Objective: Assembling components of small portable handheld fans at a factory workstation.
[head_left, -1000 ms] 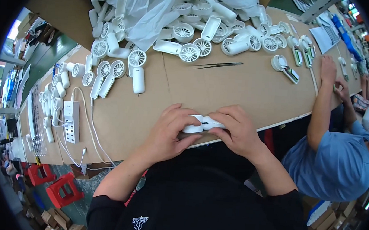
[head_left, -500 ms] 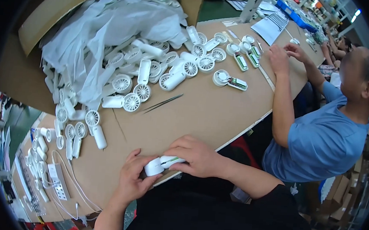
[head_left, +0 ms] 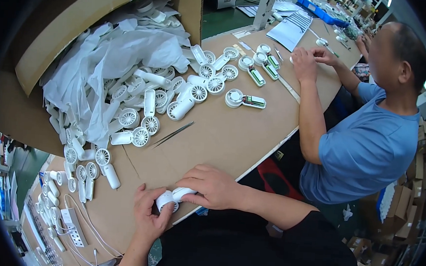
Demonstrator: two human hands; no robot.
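Observation:
Between my two hands, just above the table's near edge, is a small white handheld fan (head_left: 166, 202). Its round head sits in my left hand (head_left: 149, 211), fingers and thumb curled about it. Gripping the handle end from above is my right hand (head_left: 211, 186), which hides part of it. Beyond my hands, a pair of dark tweezers (head_left: 173, 133) lies on the table (head_left: 182, 153). To the left of them lie loose white fan shells (head_left: 140, 136), and an opened fan with a green circuit board (head_left: 245, 100) rests farther off to the right.
A big cardboard box (head_left: 30, 56) spills fan shells and white wrapping sheets (head_left: 124, 52) over the left side. A power strip (head_left: 74, 227) with white cables lies at the near left. A co-worker in a blue shirt (head_left: 365, 148) works at the right, near more opened fans (head_left: 256, 76).
The whole view has shifted slightly. In my hands the fan has turned: the green inside its handle showed before, and now the white outer shell does.

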